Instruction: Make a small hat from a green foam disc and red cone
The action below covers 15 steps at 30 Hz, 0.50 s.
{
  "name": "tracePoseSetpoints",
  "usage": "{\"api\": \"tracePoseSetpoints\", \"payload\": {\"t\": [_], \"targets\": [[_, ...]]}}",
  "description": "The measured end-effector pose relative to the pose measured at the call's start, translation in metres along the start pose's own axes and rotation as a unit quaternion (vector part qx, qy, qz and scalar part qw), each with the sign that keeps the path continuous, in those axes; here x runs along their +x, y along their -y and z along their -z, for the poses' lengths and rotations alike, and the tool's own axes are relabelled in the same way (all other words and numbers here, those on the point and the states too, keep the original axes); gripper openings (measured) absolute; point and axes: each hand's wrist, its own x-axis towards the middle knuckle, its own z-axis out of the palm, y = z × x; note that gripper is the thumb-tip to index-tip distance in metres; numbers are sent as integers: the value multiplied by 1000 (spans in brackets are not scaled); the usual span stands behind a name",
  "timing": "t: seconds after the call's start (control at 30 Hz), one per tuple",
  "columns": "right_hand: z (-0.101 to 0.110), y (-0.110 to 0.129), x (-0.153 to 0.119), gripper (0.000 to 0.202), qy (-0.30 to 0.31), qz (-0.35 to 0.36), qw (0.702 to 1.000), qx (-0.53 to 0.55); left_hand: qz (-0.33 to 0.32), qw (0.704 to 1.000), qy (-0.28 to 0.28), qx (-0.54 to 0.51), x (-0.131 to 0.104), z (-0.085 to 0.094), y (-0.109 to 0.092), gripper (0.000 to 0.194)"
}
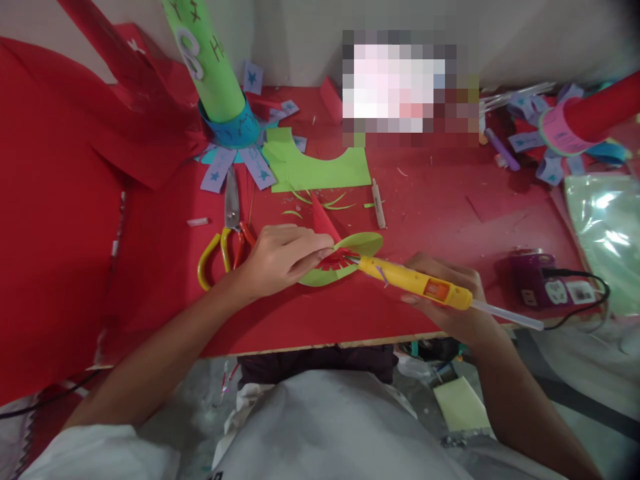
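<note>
Left grip (287, 257) pinched shut on red cone (325, 219), fringed base (334, 261) against green disc (365, 245) above bench (300, 320); right grip (459, 321) wrapped round glue gun (400, 275), nozzle (353, 259) at fringed base. Nozzle, if hot, sits close to left fingertips: slip could burn. Excess glue could seep between tabs, sticking fingers. Loose pinch could skew red cone.

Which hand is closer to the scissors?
The left hand: it is just right of the scissors, by their handles. The right hand is farther off to the right, holding the glue gun.
</note>
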Motion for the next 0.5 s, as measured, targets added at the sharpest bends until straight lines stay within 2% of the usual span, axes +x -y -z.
{"api": "tracePoseSetpoints", "payload": {"t": [0.3, 0.5], "targets": [[0, 1, 1, 18, -13, 15, 1000, 8, -10, 1000, -18, 5, -2, -3, 1, 7], [1, 1, -1, 18, 8, -1, 1000, 1, -15, 1000, -24, 6, -3, -4, 2, 7]]}}
